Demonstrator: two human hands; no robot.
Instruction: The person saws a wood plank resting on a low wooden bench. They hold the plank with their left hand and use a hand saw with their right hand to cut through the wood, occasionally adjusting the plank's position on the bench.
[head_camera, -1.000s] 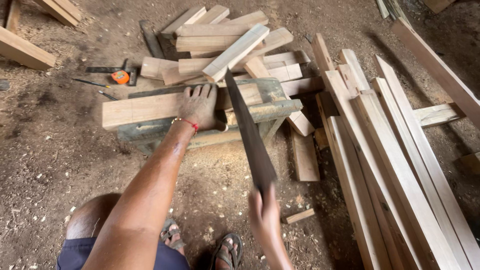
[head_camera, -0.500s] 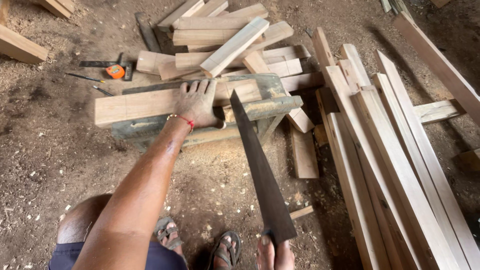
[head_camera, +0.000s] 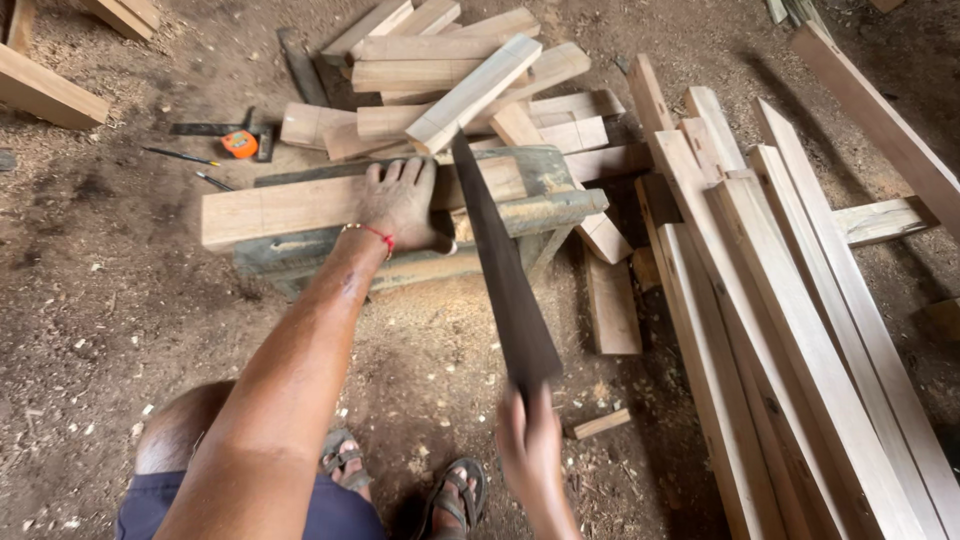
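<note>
Currently mid-cut: handsaw is running across a wooden plank that lies flat on a low, worn sawhorse serving as the worktop. Saw tip sits at the far edge of the plank, just right of the left hand.

Left hand is pressed flat on the plank, fingers spread wide, pinning it down; red thread at the wrist. Right hand has its fingers closed around the saw handle, low in the head view and slightly blurred.

Blade is steeply angled, handle end near the person's sandalled feet.

My read: the cut is underway, depth not visible from here. Next stroke needs the blade kept in line with the kerf, clear of the left thumb, and steady downward pressure on the plank.

Around: pile of cut blocks behind the sawhorse, long battens on the right, orange tape measure on the dirt floor.
</note>
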